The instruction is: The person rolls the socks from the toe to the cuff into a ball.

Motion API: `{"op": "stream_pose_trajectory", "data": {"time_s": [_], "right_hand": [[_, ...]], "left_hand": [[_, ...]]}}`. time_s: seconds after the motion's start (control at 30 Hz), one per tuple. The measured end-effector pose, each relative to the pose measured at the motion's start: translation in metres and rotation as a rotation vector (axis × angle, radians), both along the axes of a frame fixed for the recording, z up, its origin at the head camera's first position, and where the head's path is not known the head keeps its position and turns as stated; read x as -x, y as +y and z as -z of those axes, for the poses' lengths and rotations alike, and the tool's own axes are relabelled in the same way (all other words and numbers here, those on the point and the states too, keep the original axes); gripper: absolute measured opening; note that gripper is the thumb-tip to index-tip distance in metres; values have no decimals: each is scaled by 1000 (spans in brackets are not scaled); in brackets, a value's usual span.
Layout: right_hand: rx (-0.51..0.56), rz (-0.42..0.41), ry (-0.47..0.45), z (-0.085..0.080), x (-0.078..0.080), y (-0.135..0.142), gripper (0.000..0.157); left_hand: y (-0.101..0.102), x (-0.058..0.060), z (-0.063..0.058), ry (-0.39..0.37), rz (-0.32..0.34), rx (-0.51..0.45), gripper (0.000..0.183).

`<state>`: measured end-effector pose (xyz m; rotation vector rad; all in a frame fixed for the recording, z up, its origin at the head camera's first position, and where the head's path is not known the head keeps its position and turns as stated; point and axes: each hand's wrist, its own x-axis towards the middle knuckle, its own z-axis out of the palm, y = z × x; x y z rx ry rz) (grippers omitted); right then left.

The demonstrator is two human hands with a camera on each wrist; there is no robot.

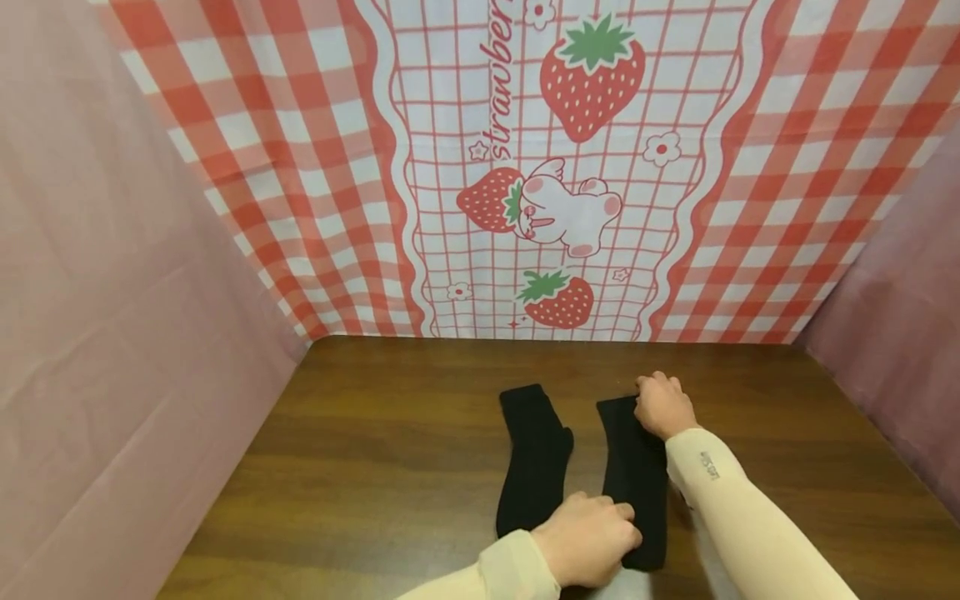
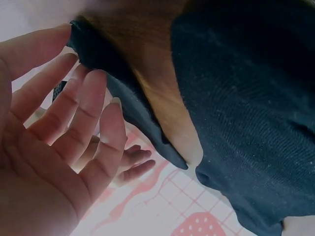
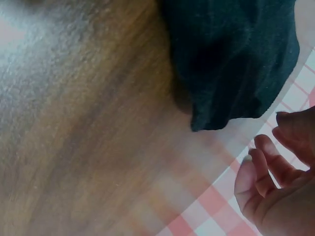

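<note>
Two black socks lie side by side on the wooden table. The right sock (image 1: 636, 475) is between my hands, its cuff at the far end. Over its near end is my left hand (image 1: 588, 537), fingers slightly bent; in the left wrist view the thumb and fingertips (image 2: 112, 105) are at the sock's edge, not closed round it. My right hand (image 1: 663, 406) is at the far right corner of the cuff, and in the right wrist view its loosely bent fingers (image 3: 246, 182) are beside the cloth. The left sock (image 1: 534, 458) lies flat, its toe end partly behind my left hand.
The brown wooden table (image 1: 360, 450) meets a red-and-white checked cloth (image 1: 337, 167) with strawberry prints at the back. A pink drape (image 1: 135, 333) stands at the left, another drape (image 1: 900, 333) at the right.
</note>
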<state>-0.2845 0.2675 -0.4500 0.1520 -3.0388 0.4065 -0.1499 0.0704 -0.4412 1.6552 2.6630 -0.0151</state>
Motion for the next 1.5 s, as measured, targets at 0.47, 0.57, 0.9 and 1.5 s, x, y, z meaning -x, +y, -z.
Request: {"op": "stream_pose_trajectory", "data": {"time_s": [0.47,0.57,0.9,1.5], "right_hand": [[-20,51,82,3,4,3,15],[-21,61,67,4,5,4,18],[-22,65,43,6,5,6,19],[5,85,17,14,10,-1,13]], "left_hand": [[1,1,-1,66,-20,-16,16],[-1,2,0,85,-43,-24,15],[-2,3,2,69,-74,-13,12],[-3,3,8,29,-75,12,13]]}}
